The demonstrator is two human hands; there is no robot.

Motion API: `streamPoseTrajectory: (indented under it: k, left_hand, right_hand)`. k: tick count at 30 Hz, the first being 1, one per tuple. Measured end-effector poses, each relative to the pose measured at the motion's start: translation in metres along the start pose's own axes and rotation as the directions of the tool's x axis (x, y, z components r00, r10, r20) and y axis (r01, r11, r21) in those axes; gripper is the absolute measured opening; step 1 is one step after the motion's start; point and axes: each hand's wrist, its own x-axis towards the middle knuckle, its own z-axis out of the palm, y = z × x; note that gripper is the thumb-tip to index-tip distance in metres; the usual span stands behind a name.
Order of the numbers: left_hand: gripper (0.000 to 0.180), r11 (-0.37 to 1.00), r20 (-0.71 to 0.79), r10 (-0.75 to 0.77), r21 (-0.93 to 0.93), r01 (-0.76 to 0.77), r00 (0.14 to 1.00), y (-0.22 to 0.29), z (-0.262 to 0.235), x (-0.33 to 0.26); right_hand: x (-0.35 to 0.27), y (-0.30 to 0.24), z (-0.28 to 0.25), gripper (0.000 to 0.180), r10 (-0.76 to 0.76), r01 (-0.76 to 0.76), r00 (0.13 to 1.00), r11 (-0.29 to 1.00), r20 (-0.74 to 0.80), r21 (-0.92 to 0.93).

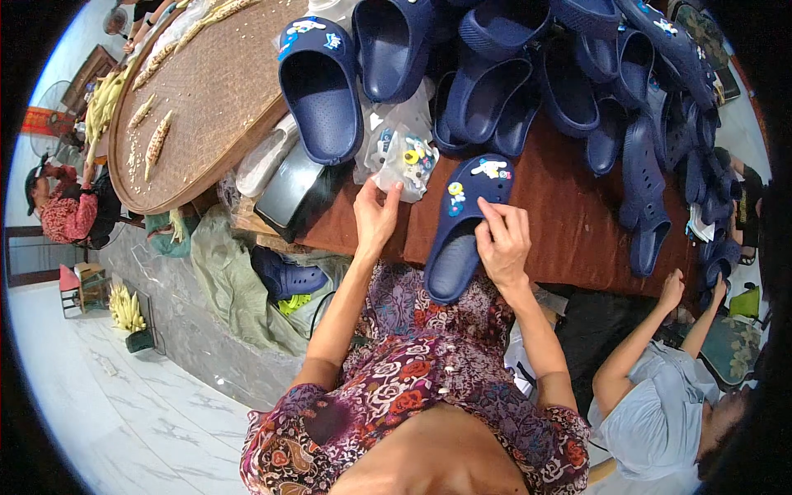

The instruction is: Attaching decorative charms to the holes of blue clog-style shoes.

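A dark blue clog (452, 266) lies at the table's front edge with its heel toward me, colourful charms on its upper. My right hand (505, 239) is closed at its right side, the index finger on the rim of the upper and the other fingers curled. To the left, a clear plastic bag (388, 153) holds small white, yellow and black charms. My left hand (376, 216) is closed at the bag's near edge, fingertips pinching the plastic. Another blue clog (322, 107) with charms lies beyond the bag, sole end toward me.
Many blue clogs (569, 87) are piled across the back and right of the brown table (544, 214). A round woven tray (214, 91) with corn cobs stands at left, beside a dark box (299, 186). A co-worker (660, 396) sits at right, another person (70, 202) far left.
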Motion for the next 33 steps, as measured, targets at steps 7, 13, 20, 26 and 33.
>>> streamPoseTrajectory:
  k: [7,13,20,26,33]
  left_hand:
    - [0.033,0.963,0.168,-0.178,-0.173,0.207,0.97,0.044,-0.019,-0.01]
    - [0.027,0.98,0.217,-0.135,-0.116,0.163,0.967,0.045,-0.008,-0.022]
    - [0.026,0.947,0.361,-0.195,-0.172,0.271,0.912,0.068,-0.001,-0.023]
    - [0.02,0.954,0.284,-0.143,-0.216,0.209,0.948,0.072,0.009,-0.024]
    - [0.032,0.951,0.275,-0.094,-0.261,0.168,0.957,0.058,0.026,-0.021]
  right_hand:
    - [-0.016,0.021,-0.02,0.037,0.071,-0.072,0.997,0.992,-0.012,-0.105]
    - [0.013,-0.022,-0.027,0.043,0.086,-0.083,0.991,0.996,0.104,-0.03]
    - [0.032,-0.051,0.008,0.042,0.041,-0.128,0.926,0.969,0.375,0.211]
    - [0.027,-0.053,0.016,0.035,0.263,-0.414,0.871,0.848,0.416,0.33]
    - [0.023,-0.033,0.014,0.025,0.301,-0.557,0.801,0.692,0.518,0.459]
